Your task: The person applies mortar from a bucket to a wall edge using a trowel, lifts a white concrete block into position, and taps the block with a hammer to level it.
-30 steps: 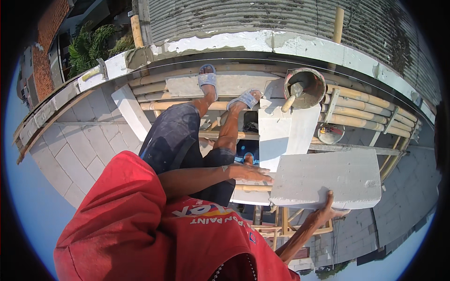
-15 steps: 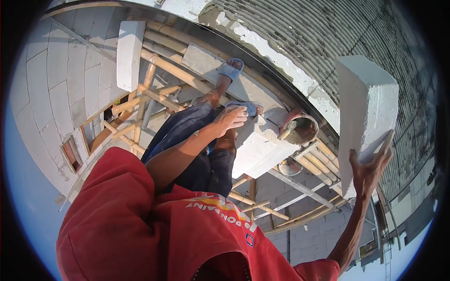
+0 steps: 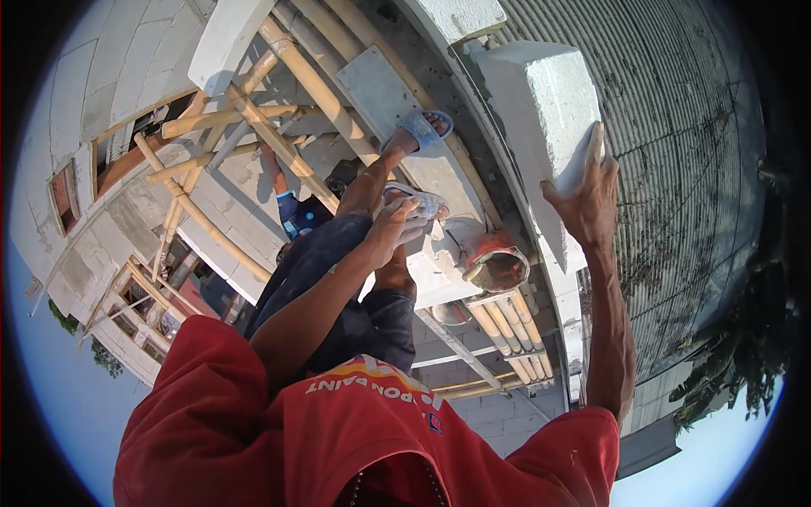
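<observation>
My right hand [image 3: 587,194] grips the near end of a white lightweight concrete block [image 3: 541,110], its thumb on one side and its fingers stretched along the other. The block lies on the wall top [image 3: 557,291], beside the corrugated roof; its underside is hidden. In front of my knees is my left hand [image 3: 395,226], with loosely curled fingers a little apart and nothing visible in them. Past that hand, another white block [image 3: 420,269] rests on the scaffold. A red-rimmed bucket [image 3: 498,264] with grey residue inside stands to its right.
My sandalled feet [image 3: 422,131] stand on a scaffold plank [image 3: 384,93] among bamboo poles [image 3: 304,76]. Another white block [image 3: 228,42] is at upper left. A person in dark blue [image 3: 302,213] is below the poles. Corrugated roofing [image 3: 659,169] extends along the right.
The view has turned and shifted. The block in my right hand is now lower against the wall top, where before it stood more upright at the right. My left hand stays near my knees.
</observation>
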Available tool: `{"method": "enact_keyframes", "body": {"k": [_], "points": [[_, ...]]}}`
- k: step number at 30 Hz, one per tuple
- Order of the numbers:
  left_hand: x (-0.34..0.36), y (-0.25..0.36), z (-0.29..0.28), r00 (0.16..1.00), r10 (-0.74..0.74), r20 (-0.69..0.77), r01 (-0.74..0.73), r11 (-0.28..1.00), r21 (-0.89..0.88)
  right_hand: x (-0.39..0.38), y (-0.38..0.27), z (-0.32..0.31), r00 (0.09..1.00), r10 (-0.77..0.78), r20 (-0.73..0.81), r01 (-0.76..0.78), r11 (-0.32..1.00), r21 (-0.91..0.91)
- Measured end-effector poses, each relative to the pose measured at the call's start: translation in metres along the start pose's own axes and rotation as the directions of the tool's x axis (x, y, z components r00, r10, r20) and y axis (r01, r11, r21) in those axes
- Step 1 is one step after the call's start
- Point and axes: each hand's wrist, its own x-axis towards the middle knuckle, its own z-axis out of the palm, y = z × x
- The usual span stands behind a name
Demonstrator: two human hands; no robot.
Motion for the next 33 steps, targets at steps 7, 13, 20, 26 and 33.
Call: {"method": "enact_keyframes", "body": {"k": [7, 13, 20, 26, 33], "points": [[0.003, 0.003, -0.008, 0.999, 0.037, 0.001, -0.037, 0.993, -0.116, 0.034, -0.022, 0.028, 0.999, -0.036, 0.021, 0.035, 0.999, 0.003], [0.004, -0.004, -0.008, 0.999, 0.049, -0.010, -0.050, 0.987, -0.153, 0.040, -0.027, 0.039, 0.996, -0.088, 0.013, 0.089, 0.994, -0.057], [0.007, -0.004, 0.010, 0.999, 0.040, 0.008, -0.037, 0.982, -0.187, 0.048, -0.020, 0.048, 0.985, -0.169, -0.016, 0.164, 0.973, -0.160], [0.012, -0.023, 0.013, 0.999, 0.053, -0.002, -0.052, 0.966, -0.251, 0.050, -0.020, 0.055, 0.963, -0.268, -0.031, 0.257, 0.947, -0.192], [0.017, -0.031, 0.015, 0.999, 0.031, -0.008, -0.032, 0.969, -0.246, 0.052, -0.024, 0.056, 0.978, -0.207, -0.008, 0.201, 0.956, -0.213]]}}
